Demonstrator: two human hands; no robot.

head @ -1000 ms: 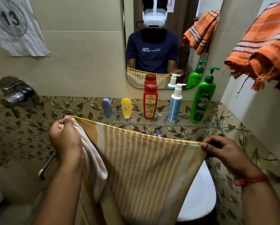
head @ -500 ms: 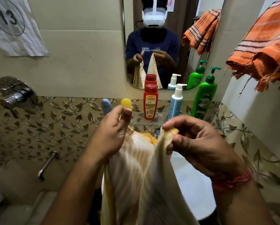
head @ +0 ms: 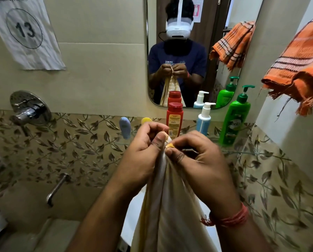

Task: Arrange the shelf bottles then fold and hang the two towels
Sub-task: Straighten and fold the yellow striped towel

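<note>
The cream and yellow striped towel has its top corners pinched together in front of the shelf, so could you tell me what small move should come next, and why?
Probably pass both corners to one hand and slide the other down to the hanging fold. The left hand and right hand each pinch a top corner of the cream and yellow striped towel, and the corners meet, so the halving looks done. The rest hangs loose and bunched below.
</note>
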